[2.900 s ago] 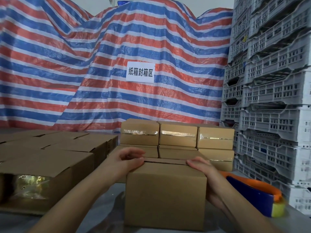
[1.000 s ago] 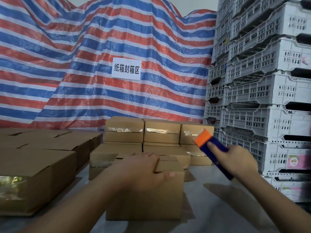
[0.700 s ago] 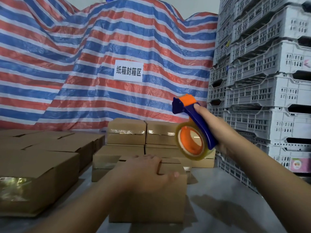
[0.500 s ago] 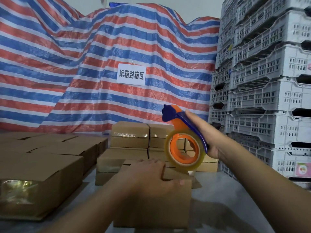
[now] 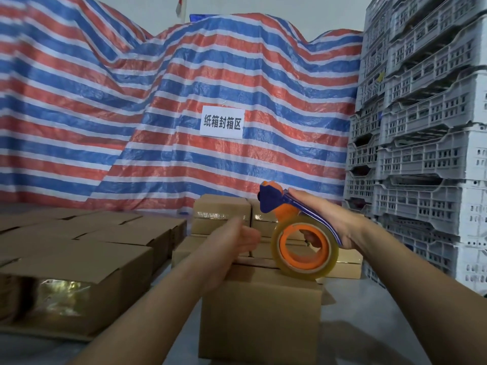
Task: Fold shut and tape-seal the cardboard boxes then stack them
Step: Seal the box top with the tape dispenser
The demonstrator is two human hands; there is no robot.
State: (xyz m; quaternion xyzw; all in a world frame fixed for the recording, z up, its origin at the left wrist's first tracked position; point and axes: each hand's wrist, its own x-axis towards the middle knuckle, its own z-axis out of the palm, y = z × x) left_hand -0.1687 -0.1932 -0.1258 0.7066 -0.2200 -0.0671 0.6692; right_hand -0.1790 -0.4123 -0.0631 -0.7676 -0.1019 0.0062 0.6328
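Right grip (image 5: 332, 227) clasps tape dispenser (image 5: 303, 246), roll atop box (image 5: 261, 312).

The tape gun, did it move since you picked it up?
Yes. The tape gun, gripped by the right hand, has come down and left onto the top of the front box, where the left hand waits.

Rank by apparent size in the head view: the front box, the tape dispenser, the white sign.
1. front box, largest, though nearest the camera.
2. tape dispenser, held by the right hand.
3. white sign, smallest, farthest away.
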